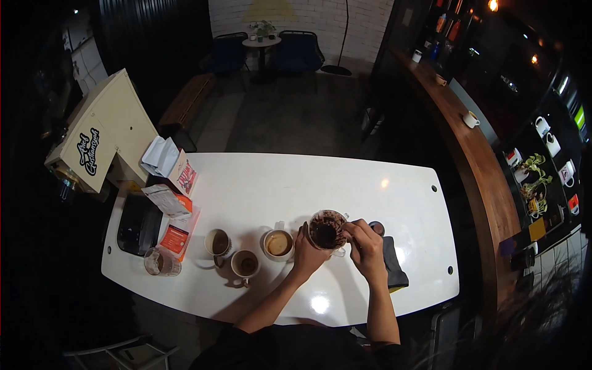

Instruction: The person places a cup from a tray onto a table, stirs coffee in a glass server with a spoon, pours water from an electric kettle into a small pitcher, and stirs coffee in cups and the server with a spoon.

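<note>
My left hand (pixel 310 254) is closed around the side of a clear glass vessel (pixel 340 216) with dark, wet coffee grounds (pixel 324 232) clinging to its inner walls. Against the vessel's right rim, my right hand (pixel 366 246) has its fingers pinched together; whatever they hold is hidden. Just left of my left hand stands a white cup (pixel 279 244) with light brown coffee in it. Two more cups, a front one (pixel 245 264) and a rear one (pixel 217 243), are farther left, both with brown liquid or residue inside.
Behind my right hand lie a small round dark object (pixel 377 228) and a dark cloth (pixel 393 262). At the left of the white table (pixel 277 176) are coffee bags (pixel 176 172), a clear glass (pixel 162 263), a black device (pixel 139 222) and a cream box (pixel 102 132).
</note>
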`<state>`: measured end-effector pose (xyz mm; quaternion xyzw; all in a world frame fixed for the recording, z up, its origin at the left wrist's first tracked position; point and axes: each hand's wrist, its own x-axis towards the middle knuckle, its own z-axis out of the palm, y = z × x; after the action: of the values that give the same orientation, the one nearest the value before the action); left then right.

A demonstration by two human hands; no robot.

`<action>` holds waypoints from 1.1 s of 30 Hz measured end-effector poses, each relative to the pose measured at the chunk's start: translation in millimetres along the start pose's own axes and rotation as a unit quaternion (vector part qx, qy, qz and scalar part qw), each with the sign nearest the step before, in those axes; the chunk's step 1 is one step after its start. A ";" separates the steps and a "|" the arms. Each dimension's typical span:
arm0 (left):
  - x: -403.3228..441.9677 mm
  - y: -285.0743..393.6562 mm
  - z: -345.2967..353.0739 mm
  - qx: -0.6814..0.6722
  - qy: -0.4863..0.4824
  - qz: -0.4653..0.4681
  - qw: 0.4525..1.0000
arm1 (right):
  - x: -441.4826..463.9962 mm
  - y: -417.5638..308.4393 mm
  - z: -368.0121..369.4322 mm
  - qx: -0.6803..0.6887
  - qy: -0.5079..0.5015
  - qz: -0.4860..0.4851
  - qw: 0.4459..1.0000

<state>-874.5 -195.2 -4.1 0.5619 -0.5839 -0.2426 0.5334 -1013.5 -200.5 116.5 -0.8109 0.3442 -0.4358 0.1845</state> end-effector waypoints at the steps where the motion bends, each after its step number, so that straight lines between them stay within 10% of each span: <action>1: 0.5 4.2 -1.7 -0.011 -0.004 0.004 1.000 | -0.4 -0.5 0.0 -0.001 -0.010 0.007 1.000; 33: -2.3 -3.6 2.8 0.006 0.014 0.006 1.000 | -6.4 -3.4 4.6 -0.016 -0.005 0.013 1.000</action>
<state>-876.0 -194.9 -9.0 0.5648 -0.5812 -0.2276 0.5398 -1010.8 -193.5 112.3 -0.8115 0.3609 -0.4234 0.1786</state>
